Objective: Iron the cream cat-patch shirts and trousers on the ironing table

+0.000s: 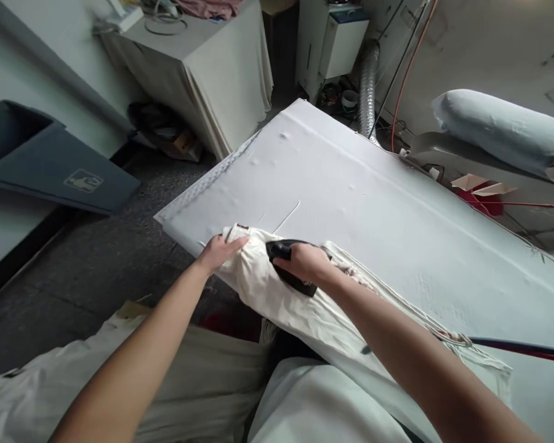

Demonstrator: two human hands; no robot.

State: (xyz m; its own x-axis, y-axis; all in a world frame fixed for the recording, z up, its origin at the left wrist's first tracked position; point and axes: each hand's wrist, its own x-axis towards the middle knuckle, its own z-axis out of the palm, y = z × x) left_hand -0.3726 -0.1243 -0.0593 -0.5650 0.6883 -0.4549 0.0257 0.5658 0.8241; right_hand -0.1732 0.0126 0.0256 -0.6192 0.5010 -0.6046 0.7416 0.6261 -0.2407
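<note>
A cream-coloured garment lies along the near edge of the white padded ironing table, wrinkled at its left end. My left hand grips that end, thumb on top near a small dark label; its other fingers are partly hidden. Wrapped round the handle of a black iron is my right hand. The iron rests on the garment, just right of my left hand. Cords or strings run along the garment's far side.
Dark and red cables cross the table at right. A grey bin stands left. Behind are a cloth-covered table, a white cabinet and a silver duct. A padded roll is at right. More pale fabric hangs below.
</note>
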